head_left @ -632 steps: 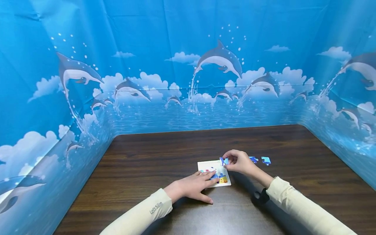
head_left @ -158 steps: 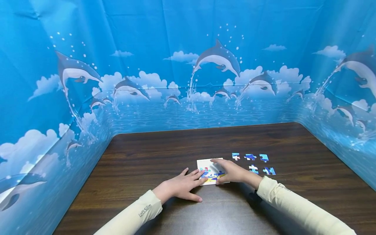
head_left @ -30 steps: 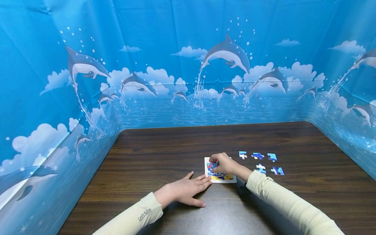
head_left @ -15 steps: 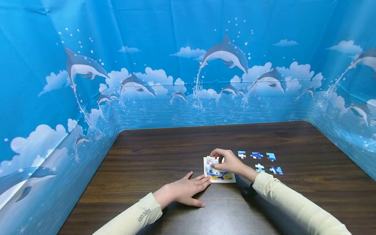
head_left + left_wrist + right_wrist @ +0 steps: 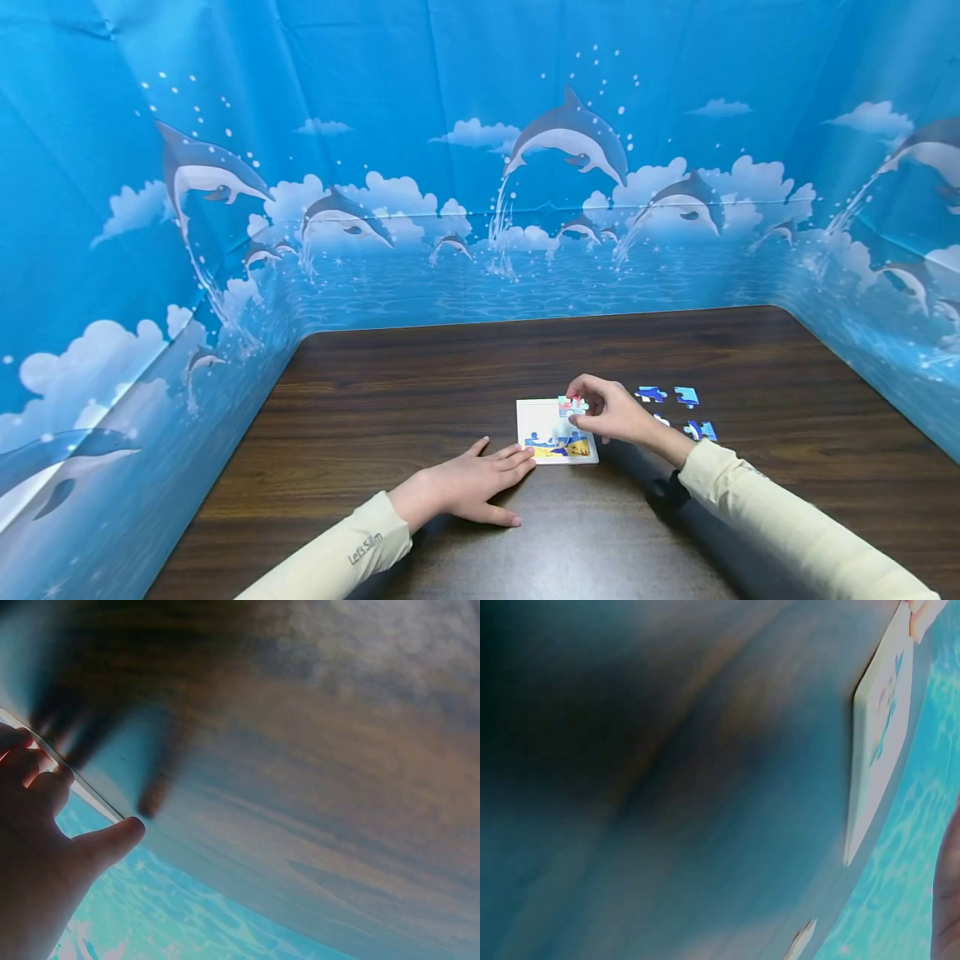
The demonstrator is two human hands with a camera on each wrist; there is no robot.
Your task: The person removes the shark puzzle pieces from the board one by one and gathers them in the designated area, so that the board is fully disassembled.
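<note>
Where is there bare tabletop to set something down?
The table is bare left of the left grip, behind the puzzle board up to the dolphin backdrop, right of the loose pieces, and between the sleeves on the board's near side. It is crowded at the board, where the right grip pinches a piece, and among the loose pieces.

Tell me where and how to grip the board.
Probably the board is best taken by its left edge, low from the left: it lies flat, and that edge is bare beyond the left hand, while the right hand is over the far right corner.
</note>
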